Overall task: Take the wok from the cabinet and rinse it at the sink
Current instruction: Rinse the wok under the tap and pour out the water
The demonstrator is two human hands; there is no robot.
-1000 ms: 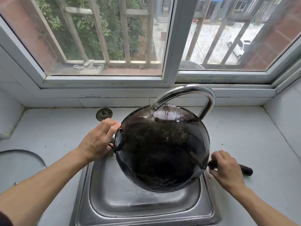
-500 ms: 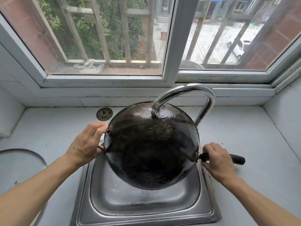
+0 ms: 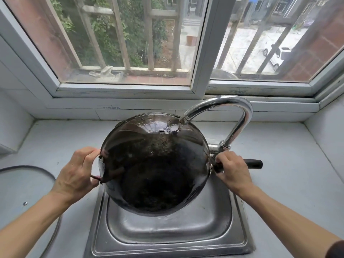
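Sink mostly blocked, counter open on both sides
Wok (image 3: 154,168) held tilted over the sink (image 3: 167,241) fills most of the basin, only front strip bare. Faucet (image 3: 240,116) arches over wok's far rim, closing off back-right. Glass lid (image 3: 22,185) takes counter (image 3: 290,183) at left edge; right counter bare behind wok handle (image 3: 254,164)

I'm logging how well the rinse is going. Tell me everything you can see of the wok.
The round black metal wok is held tilted over the steel sink, its wet, glossy underside facing the camera beneath the curved chrome tap. The left hand pinches its small loop grip; the right hand grips its long black handle.
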